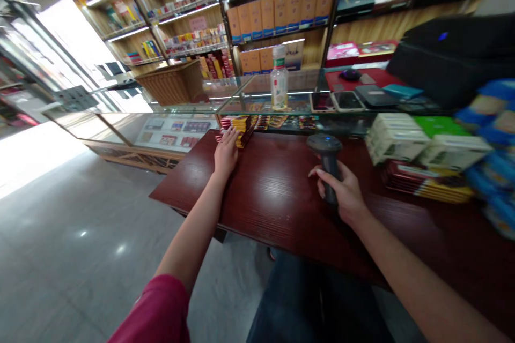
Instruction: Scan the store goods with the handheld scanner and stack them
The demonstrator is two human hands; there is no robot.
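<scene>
My right hand (341, 187) is wrapped round the handle of a dark barcode scanner (325, 144), held upright above the table with its head at the top. My left hand (227, 153) reaches to the table's far left, fingers stretched out against a stack of red and yellow packets (241, 128). The fingers lie on the near left side of the stack and do not wrap round it. At the right, more red and yellow packets (426, 179) lie in a pile, with white boxes (396, 136) stacked on and behind them.
The dark red wooden table (273, 187) butts against a glass display counter (249, 88). On the counter stand a clear bottle (279, 80), two phones (348, 101) and a wicker basket (173, 83). Blue packages (494, 155) crowd the right edge. Stocked shelves (277, 10) line the back.
</scene>
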